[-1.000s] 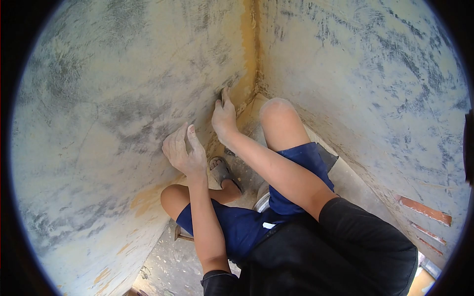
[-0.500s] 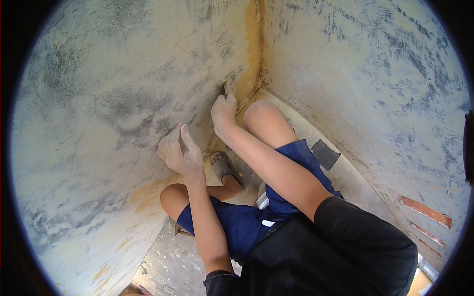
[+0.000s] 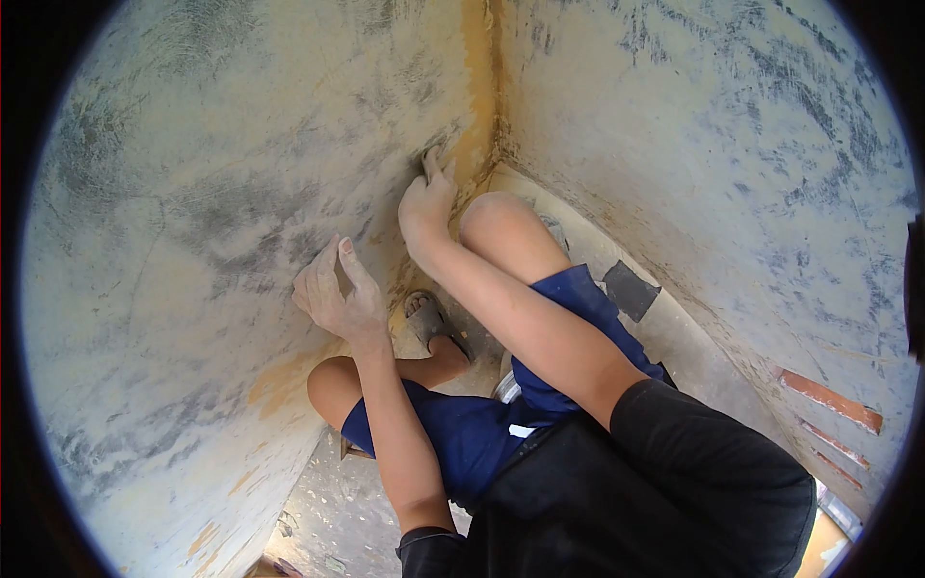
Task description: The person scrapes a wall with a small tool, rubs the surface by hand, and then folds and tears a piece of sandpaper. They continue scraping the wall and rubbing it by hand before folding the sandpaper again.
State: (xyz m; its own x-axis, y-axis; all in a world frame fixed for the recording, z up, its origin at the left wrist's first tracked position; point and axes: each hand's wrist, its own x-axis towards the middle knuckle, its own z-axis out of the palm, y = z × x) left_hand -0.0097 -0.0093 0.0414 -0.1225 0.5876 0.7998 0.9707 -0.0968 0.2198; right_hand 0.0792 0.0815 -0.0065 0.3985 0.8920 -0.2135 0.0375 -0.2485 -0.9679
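Note:
My right hand (image 3: 429,200) is pressed to the left wall (image 3: 222,144) close to the corner, fingers pointing up. Under its fingertips shows a small dark piece (image 3: 421,166), mostly covered, perhaps an abrasive sheet. My left hand (image 3: 337,294), pale with dust, is against or very near the same wall, lower and further left. Its thumb stands apart from the loosely bent fingers, and I see nothing in it. Dark scuffed patches and pale filler mark the wall around both hands.
A second wall (image 3: 694,173) meets the first at a yellowish corner (image 3: 487,77). My bent knees (image 3: 511,231) are close to the corner. A dark square sheet (image 3: 631,290) lies on the dusty floor (image 3: 337,511). Reddish grooves (image 3: 829,400) cut the right wall.
The view has shifted slightly, so the corner appears further left. My right hand has moved slightly left along the wall. My left hand keeps nearly the same place and pose.

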